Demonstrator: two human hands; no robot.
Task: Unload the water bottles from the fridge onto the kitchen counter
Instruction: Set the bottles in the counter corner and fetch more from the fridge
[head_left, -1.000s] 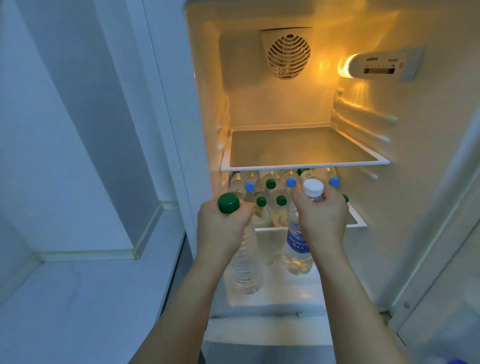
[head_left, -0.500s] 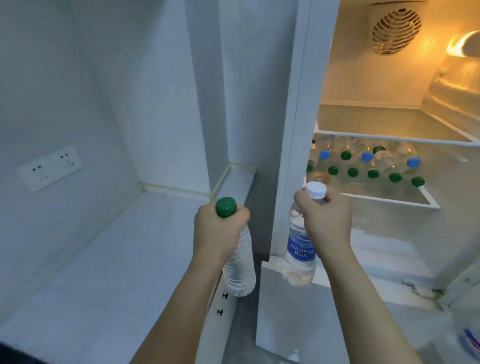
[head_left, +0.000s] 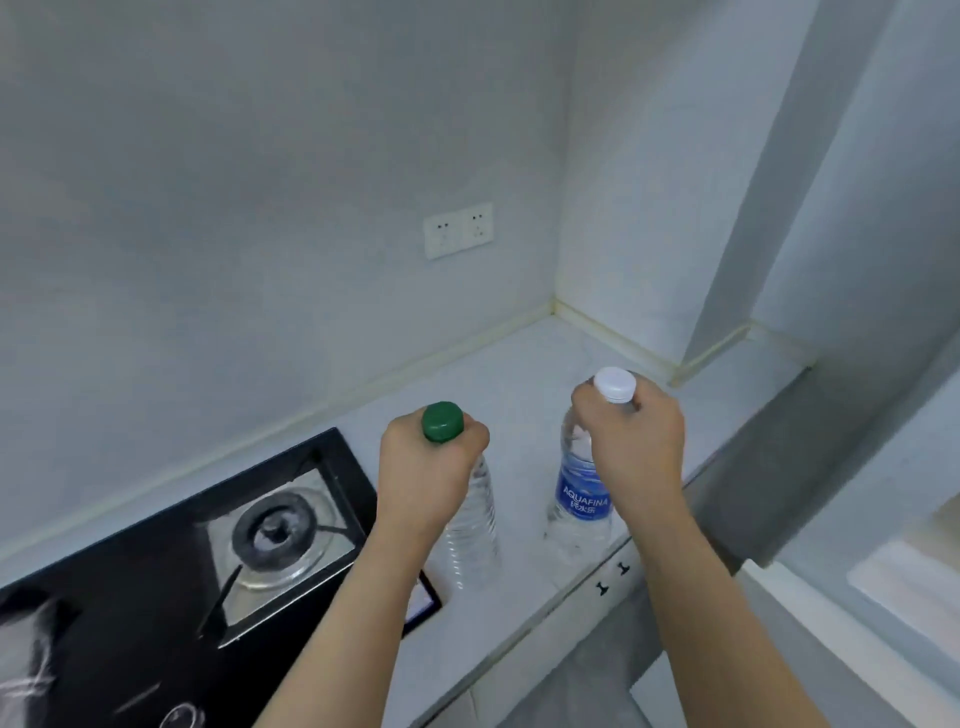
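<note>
My left hand (head_left: 428, 467) grips the neck of a clear water bottle with a green cap (head_left: 470, 519). My right hand (head_left: 631, 447) grips the neck of a clear Aquafina bottle (head_left: 579, 499) that has a white cap and a blue label. Both bottles stand upright over the white kitchen counter (head_left: 519, 379), near its front edge. I cannot tell whether their bases touch the counter. The fridge shows only as a white edge (head_left: 904, 582) at the far right.
A black gas hob (head_left: 171, 561) with a round burner lies on the counter just left of the green-capped bottle. A double wall socket (head_left: 457, 229) sits on the back wall. A grey pillar (head_left: 810, 415) bounds the counter on the right.
My view has swung left from the open fridge to the counter. Both hands carried their bottles from in front of the fridge to above the counter beside the hob.
</note>
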